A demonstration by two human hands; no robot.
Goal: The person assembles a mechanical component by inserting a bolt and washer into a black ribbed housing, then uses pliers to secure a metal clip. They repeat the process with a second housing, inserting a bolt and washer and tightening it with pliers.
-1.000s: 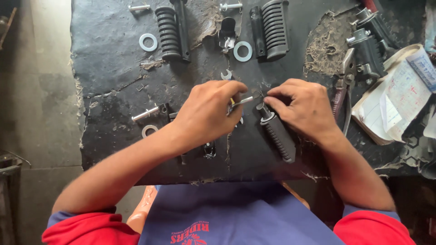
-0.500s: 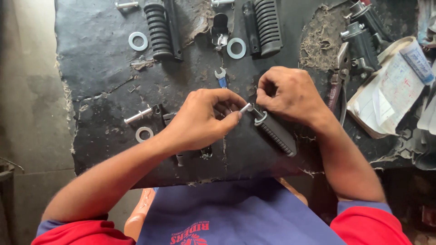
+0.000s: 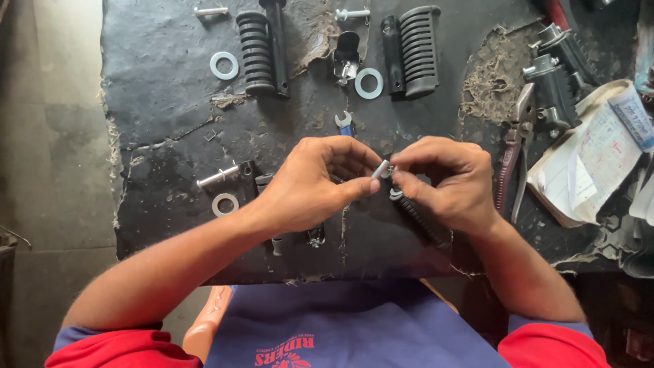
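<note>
Over a worn black mat (image 3: 170, 129), my left hand (image 3: 310, 182) pinches a small silver pin (image 3: 380, 169) between thumb and fingers. My right hand (image 3: 446, 180) meets it from the other side, fingertips on the pin's end and on a black ribbed footrest (image 3: 419, 218) that lies under the palm and points toward me. The joint where pin and footrest meet is mostly hidden by my fingers. A small spanner (image 3: 344, 123) lies just beyond my left hand.
Two more ribbed footrests (image 3: 257, 51) (image 3: 417, 49) lie at the mat's far side with washers (image 3: 224, 65) (image 3: 368, 83), bolts and a metal bracket (image 3: 346, 58). A bolt (image 3: 218, 176) and washer (image 3: 225, 204) sit left. Pliers (image 3: 514, 157), black brackets and papers (image 3: 593, 157) crowd the right.
Both hands lifted slightly and drew together at the pin. My right hand shifted from gripping the footrest's top to pinching the pin's end; the view moved closer.
</note>
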